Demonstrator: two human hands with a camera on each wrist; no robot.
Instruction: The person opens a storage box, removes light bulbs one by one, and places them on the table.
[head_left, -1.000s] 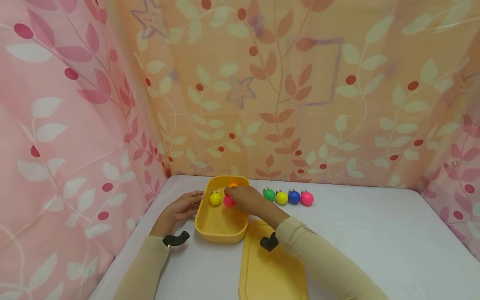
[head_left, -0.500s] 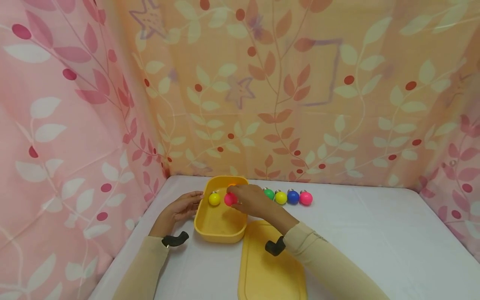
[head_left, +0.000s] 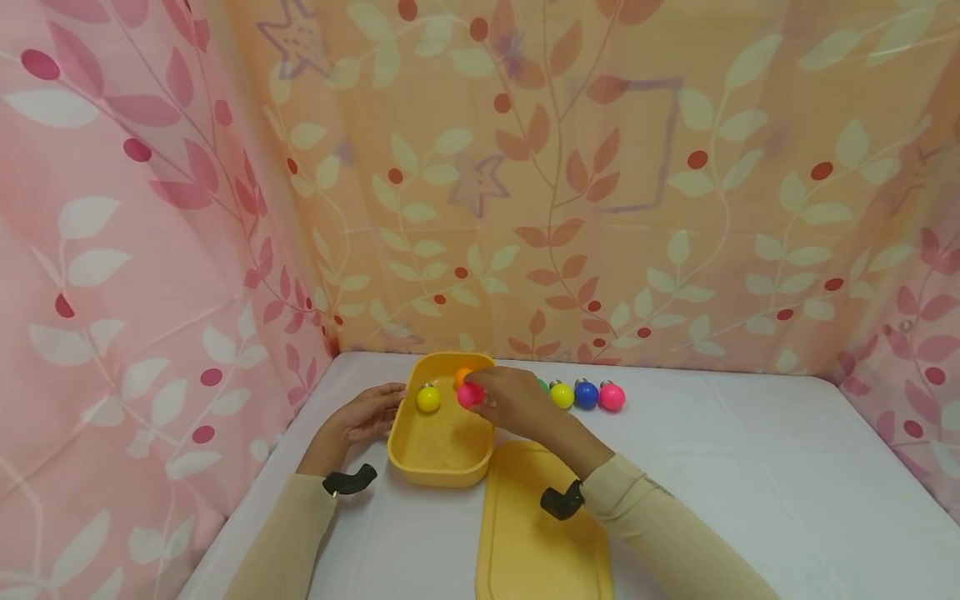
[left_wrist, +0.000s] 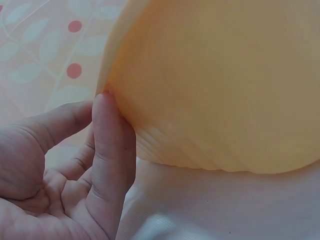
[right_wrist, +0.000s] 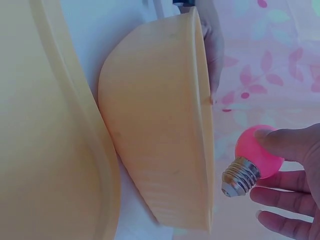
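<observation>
My right hand pinches a round pink light bulb between thumb and fingers, over the right side of a yellow plastic box. The bulb's silver screw base points away from the fingers in the right wrist view. Inside the box are a yellow bulb and an orange bulb, the latter partly hidden by the pink one and the hand. My left hand rests at the box's left side; in the left wrist view its fingertips touch the outer wall just below the rim.
Right of the box, a row of bulbs stands on the white cloth: green, mostly hidden by the right hand, then yellow, blue and pink. A flat yellow lid lies in front. Patterned curtains enclose the table.
My right hand has drawn the pink bulb rightward inside the box outline, uncovering more of the orange bulb. The left hand has stayed at the box's side.
</observation>
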